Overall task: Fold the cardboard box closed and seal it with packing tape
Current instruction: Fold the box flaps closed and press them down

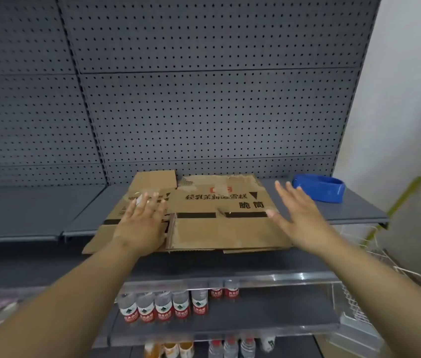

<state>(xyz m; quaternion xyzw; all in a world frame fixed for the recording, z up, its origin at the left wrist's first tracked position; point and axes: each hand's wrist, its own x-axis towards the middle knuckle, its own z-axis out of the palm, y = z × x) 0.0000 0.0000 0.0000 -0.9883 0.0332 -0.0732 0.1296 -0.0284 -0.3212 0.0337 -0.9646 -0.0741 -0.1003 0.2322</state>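
The cardboard box [204, 215] lies collapsed flat on the grey shelf [36, 210], its near edge overhanging the shelf front. Nothing is folded yet, so the job at hand looks like lifting it and squaring it into shape: best to grip opposite edges and push the creases open evenly, as the worn flaps could tear. The left hand [141, 226] rests palm-down on the box's left part, fingers spread, gripping nothing. The right hand [300, 215] hovers open just off the box's right edge, empty. A blue tape dispenser [319, 188] sits right of the box.
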